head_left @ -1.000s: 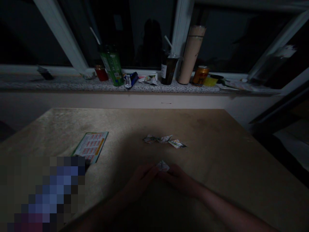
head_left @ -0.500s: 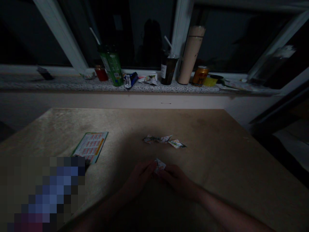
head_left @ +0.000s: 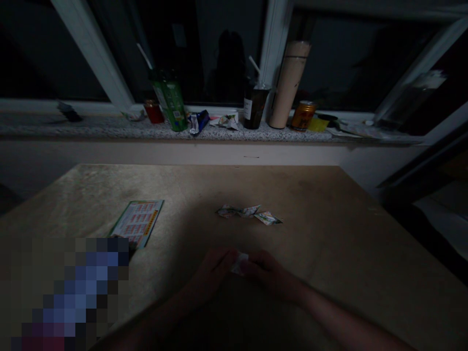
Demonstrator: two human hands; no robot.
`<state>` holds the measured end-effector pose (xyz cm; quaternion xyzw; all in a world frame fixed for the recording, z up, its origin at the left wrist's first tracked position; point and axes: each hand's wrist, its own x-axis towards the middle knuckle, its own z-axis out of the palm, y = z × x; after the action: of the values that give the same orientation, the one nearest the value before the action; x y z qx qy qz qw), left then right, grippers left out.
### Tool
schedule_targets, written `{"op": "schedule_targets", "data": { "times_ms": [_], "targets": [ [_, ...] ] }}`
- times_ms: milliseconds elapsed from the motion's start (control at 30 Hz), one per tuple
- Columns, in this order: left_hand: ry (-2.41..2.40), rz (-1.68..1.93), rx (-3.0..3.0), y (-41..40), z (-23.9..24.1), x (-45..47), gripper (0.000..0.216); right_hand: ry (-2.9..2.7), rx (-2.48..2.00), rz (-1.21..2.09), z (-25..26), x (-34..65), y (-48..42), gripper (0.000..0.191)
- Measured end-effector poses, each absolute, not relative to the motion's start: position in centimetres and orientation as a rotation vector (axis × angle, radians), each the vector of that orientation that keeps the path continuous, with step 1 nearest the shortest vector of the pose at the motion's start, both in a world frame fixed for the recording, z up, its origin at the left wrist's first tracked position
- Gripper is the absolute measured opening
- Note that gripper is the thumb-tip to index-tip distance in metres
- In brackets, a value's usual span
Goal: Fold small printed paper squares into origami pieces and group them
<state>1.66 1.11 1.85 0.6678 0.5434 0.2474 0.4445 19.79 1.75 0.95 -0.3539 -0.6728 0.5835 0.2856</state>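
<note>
A small folded piece of paper [head_left: 239, 263] is pinched between my two hands, low over the near middle of the table. My left hand [head_left: 218, 265] grips its left side with closed fingers. On its right side, the fingers of my right hand [head_left: 263, 267] are closed on it too. Deep shadow hides the lower fingers and the paper's finer folds. Beyond my hands lie several folded printed paper pieces in a row, among them a left one [head_left: 227, 210], a middle one [head_left: 250, 210] and a right one [head_left: 268, 218].
A printed sheet or booklet [head_left: 137, 222] lies on the table [head_left: 321, 204] at left, beside a blurred-out patch. Along the granite windowsill [head_left: 219, 134] stand a green bottle [head_left: 173, 105], a dark cup with straw [head_left: 253, 107], a tall pinkish flask [head_left: 288, 85] and an orange can [head_left: 303, 116].
The paper in my hands has turned: its pointed top no longer shows, and a flatter, paler side faces up. My hands stay nearly in place. The pieces on the table have not moved.
</note>
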Motion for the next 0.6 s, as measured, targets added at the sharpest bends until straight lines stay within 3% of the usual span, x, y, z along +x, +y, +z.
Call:
{"op": "schedule_targets", "data": {
  "times_ms": [267, 600],
  "targets": [
    [1.299, 0.697, 1.684, 1.09, 2.23, 1.94, 0.037, -1.755, -1.022, 1.394, 1.07, 19.56, 1.51, 0.04],
    [0.956, 0.481, 1.571, 1.58, 2.77, 2.32, 0.045, -1.696, -1.049, 1.289, 0.97, 19.43, 1.3, 0.035]
  ]
}}
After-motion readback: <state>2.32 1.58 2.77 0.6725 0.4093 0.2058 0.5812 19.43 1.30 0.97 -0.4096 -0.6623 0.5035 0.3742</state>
